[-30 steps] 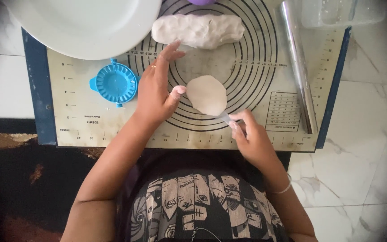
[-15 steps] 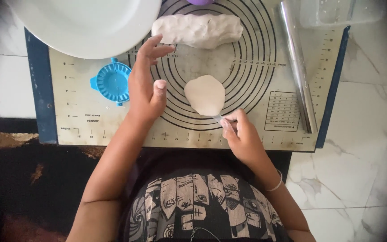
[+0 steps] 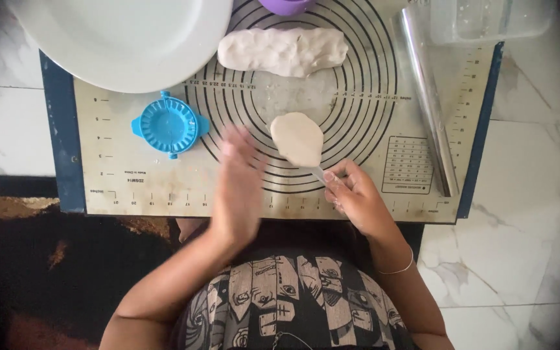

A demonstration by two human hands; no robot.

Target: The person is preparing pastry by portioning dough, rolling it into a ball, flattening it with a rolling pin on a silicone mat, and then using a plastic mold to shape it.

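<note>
Right hand (image 3: pixel 358 198) pinches a thin metal tool (image 3: pixel 316 172) under the dough disc (image 3: pixel 297 137) near the baking mat's (image 3: pixel 131 188) front edge, left hand (image 3: pixel 238 188) open, blurred, holding nothing; thin disc could tear or stick if lifted carelessly.

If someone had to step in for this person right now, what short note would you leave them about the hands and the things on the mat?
Left hand: open, blurred, above the baking mat, holding nothing.
Right hand: closed on a thin metal tool whose tip is at the near edge of the small dough round; whether it is under the round cannot be told.
The dough log lies at the far side of the mat; the blue dumpling press lies to the left, unfilled; the metal rolling pin lies along the right; the white plate sits at far left.
Done: one round flattened. Left: the log is uncut, the press unused.
</note>
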